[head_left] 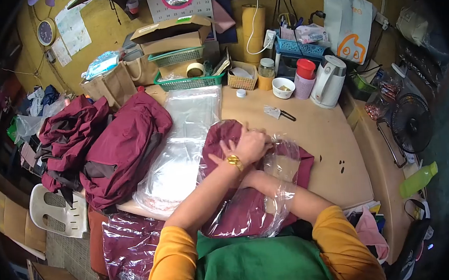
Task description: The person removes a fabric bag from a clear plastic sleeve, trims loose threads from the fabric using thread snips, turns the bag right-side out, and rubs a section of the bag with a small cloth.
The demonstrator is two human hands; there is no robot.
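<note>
A folded maroon garment [226,132] lies on the table in front of me, partly inside a clear plastic bag [284,180]. My forearms cross over it, the left above the right. My left hand [254,144], below which a gold bracelet circles the wrist, is closed at the bag's upper right edge and seems to pinch the plastic. Under that wrist, my right hand [226,151] rests on the garment with its visible fingers spread; the rest of it is hidden.
Left of the work lie a stack of clear plastic bags [191,116] and maroon garments [125,141]. A packed garment [133,245] hangs at the table's front edge. Small scissors [280,113], a white bowl [283,88] and a kettle [329,82] are at the back right.
</note>
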